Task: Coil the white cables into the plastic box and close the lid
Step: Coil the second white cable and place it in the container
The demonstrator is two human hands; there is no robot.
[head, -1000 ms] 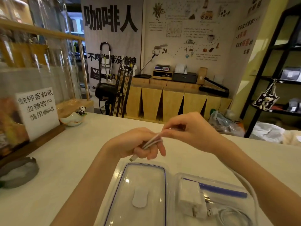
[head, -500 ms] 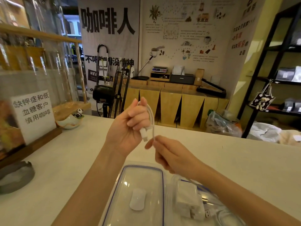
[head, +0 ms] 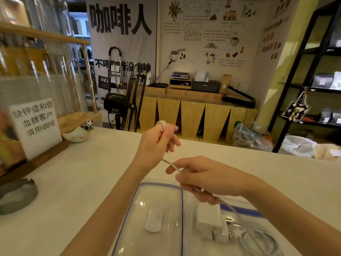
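Mid-coil: left hand (head: 156,143) grips white cable (head: 170,165) loops wound on its fingers, right hand (head: 206,179) pinches the slack. Plastic box (head: 239,209) already holds charger (head: 209,221) and one coiled cable (head: 258,241); lid (head: 156,215) open beside it, closing left.

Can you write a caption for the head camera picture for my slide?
Left hand winds a white cable fed by the right hand above an open plastic box.

Bare tabletop (head: 77,182) lies open toward 9 o'clock of the open lid (head: 156,215). A sign (head: 35,126) and small bowl (head: 77,134) block 10 o'clock; the box (head: 239,235) crowds 3 o'clock.
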